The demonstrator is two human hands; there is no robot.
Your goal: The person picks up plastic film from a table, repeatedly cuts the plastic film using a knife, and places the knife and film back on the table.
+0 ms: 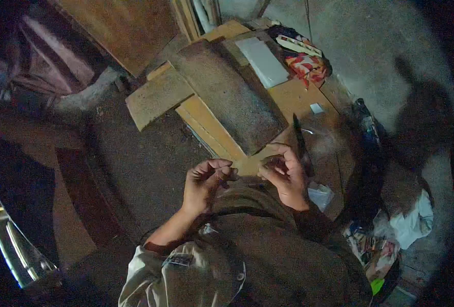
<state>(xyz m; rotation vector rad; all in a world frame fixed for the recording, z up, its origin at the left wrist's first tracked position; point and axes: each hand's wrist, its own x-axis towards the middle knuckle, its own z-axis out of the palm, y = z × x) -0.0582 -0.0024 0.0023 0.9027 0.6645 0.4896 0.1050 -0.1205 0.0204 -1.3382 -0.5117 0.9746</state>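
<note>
My left hand point(204, 185) is raised in front of my body, its thumb and fingertips pinched together. Level with it, a short gap to the right, my right hand point(287, 176) also pinches with thumb and forefinger. Anything between the fingertips of either hand is too small or dim to make out. Just beyond the hands lies a worn dark brown board or sheet point(232, 92), with yellowish wooden strips point(211, 125) along its left side. A dark, pointed blade-like thing point(298, 135) lies close beyond my right hand.
A white flat packet point(264, 62) and a red-and-white patterned cloth point(307, 67) lie at the far side. A clear plastic bag point(320, 196) sits right of my right hand. White bags point(412, 220) rest on the floor at right. A large wooden panel point(119, 30) stands at upper left.
</note>
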